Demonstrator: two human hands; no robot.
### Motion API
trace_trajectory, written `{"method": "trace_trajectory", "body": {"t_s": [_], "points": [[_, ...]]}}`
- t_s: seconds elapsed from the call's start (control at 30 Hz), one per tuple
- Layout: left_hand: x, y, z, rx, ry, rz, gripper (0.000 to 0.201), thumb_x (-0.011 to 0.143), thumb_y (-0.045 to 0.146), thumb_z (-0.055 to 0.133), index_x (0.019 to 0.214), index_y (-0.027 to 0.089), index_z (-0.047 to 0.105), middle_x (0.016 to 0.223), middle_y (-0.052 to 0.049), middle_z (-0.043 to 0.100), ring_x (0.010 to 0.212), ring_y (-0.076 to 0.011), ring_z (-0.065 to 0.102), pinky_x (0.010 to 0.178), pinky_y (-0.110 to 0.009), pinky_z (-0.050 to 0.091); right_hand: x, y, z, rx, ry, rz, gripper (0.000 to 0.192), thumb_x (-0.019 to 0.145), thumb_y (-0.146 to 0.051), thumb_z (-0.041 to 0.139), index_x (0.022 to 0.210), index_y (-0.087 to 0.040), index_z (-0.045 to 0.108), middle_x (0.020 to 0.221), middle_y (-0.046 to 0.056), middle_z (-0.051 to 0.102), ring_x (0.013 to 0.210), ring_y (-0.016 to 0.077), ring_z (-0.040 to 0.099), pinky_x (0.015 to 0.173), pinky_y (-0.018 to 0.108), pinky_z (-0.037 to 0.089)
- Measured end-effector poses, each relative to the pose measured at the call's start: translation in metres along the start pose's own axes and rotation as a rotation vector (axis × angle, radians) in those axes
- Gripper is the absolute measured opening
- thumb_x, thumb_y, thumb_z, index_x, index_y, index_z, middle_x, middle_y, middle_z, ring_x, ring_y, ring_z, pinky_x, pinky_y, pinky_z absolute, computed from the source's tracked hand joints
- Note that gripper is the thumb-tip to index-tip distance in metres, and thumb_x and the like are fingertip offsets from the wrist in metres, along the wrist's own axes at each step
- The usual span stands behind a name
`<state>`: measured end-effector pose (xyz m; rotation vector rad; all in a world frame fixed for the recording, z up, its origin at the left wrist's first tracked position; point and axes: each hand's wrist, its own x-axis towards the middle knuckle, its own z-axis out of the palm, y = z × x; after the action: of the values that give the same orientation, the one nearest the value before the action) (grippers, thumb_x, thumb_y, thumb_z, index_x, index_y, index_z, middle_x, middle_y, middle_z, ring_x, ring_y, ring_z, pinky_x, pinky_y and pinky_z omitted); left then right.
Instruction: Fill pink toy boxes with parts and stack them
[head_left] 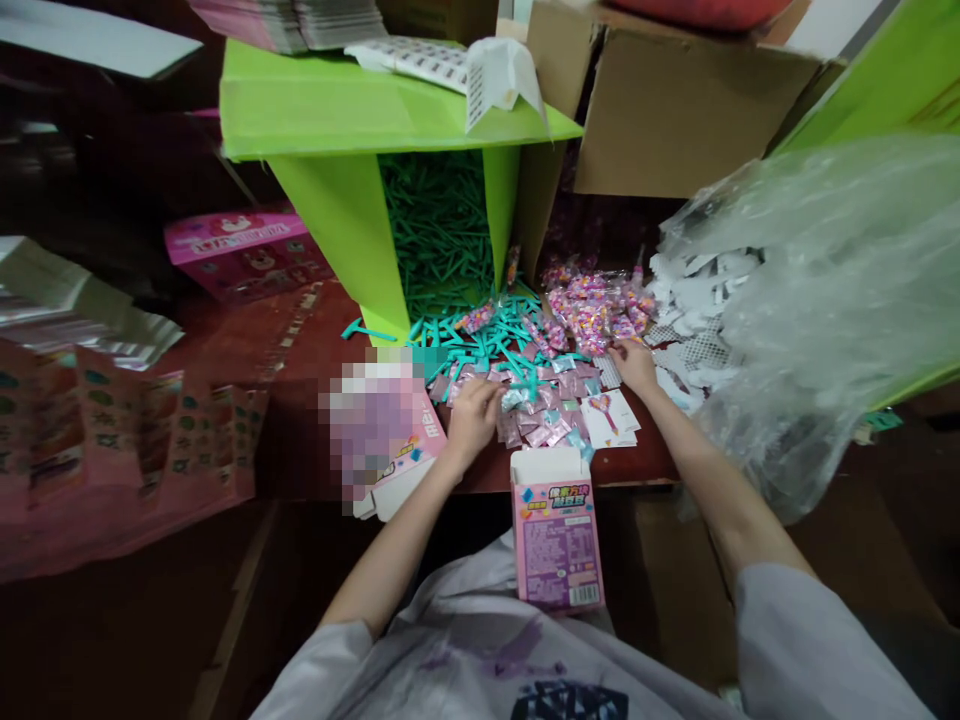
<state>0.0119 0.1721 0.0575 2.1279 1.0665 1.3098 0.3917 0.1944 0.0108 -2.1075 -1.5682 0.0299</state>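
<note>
My left hand (474, 418) is over the pile of small sachets (551, 428), fingers pinched together. A teal T-shaped piece (526, 390) and a light blue sachet (514, 399) lie right by its fingertips; whether it holds either is unclear. My right hand (636, 366) reaches in at the edge of the bagged coloured beads (589, 308), fingers closed. A small white perforated sheet (608, 372) is at its fingertips, but the grip itself is hidden. Below, an open pink-purple box (559, 545) stands upright against my lap. Printed cards (611, 418) lie between my hands.
A lime-green bin (322, 225) full of teal sticks (439, 235) spills onto the red table (292, 430). White perforated sheets (701, 310) and clear plastic (817, 300) fill the right. Another pink box (405, 420) lies left; a cardboard box (697, 110) stands behind.
</note>
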Motion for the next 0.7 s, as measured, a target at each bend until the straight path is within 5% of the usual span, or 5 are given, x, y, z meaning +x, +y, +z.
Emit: {"method": "trace_trajectory", "body": {"t_s": [0.13, 0.23, 0.43, 0.7], "points": [[-0.042, 0.038, 0.033, -0.203, -0.155, -0.161, 0.024, 0.091, 0.031, 0.051, 0.083, 0.02, 0.07, 0.081, -0.004, 0.071, 0.076, -0.0166, 0.063, 0.071, -0.03, 0.048, 0.023, -0.022, 0.032, 0.116, 0.07, 0.247, 0.048, 0.076, -0.041, 0.064, 0.114, -0.012, 0.059, 0.096, 0.012, 0.07, 0.089, 0.0238, 0.063, 0.081, 0.034, 0.047], [-0.07, 0.048, 0.05, -0.201, -0.277, -0.331, 0.022, 0.089, 0.031, 0.054, 0.082, 0.02, 0.072, 0.084, -0.004, 0.073, 0.08, -0.0187, 0.065, 0.077, -0.033, 0.044, 0.038, -0.025, 0.041, 0.188, 0.086, 0.427, 0.036, 0.074, -0.033, 0.063, 0.102, -0.011, 0.065, 0.09, 0.01, 0.072, 0.081, 0.021, 0.065, 0.073, 0.029, 0.049], [-0.093, 0.052, 0.051, 0.004, -0.422, -0.446, 0.016, 0.084, 0.03, 0.057, 0.081, 0.025, 0.072, 0.086, -0.003, 0.073, 0.092, -0.0224, 0.061, 0.088, -0.041, 0.029, 0.034, 0.011, 0.009, 0.146, 0.087, 0.43, 0.033, 0.081, -0.028, 0.049, 0.1, -0.01, 0.069, 0.099, 0.013, 0.071, 0.089, 0.0214, 0.064, 0.077, 0.026, 0.047], [-0.088, 0.053, 0.052, 0.063, -0.504, -0.488, 0.013, 0.076, 0.027, 0.062, 0.066, 0.02, 0.064, 0.077, -0.002, 0.069, 0.088, -0.0217, 0.058, 0.086, -0.04, 0.025, 0.017, 0.048, -0.021, 0.077, -0.108, 0.408, 0.024, 0.069, -0.028, 0.063, 0.085, -0.012, 0.073, 0.086, 0.008, 0.071, 0.084, 0.0205, 0.063, 0.077, 0.025, 0.046]]}}
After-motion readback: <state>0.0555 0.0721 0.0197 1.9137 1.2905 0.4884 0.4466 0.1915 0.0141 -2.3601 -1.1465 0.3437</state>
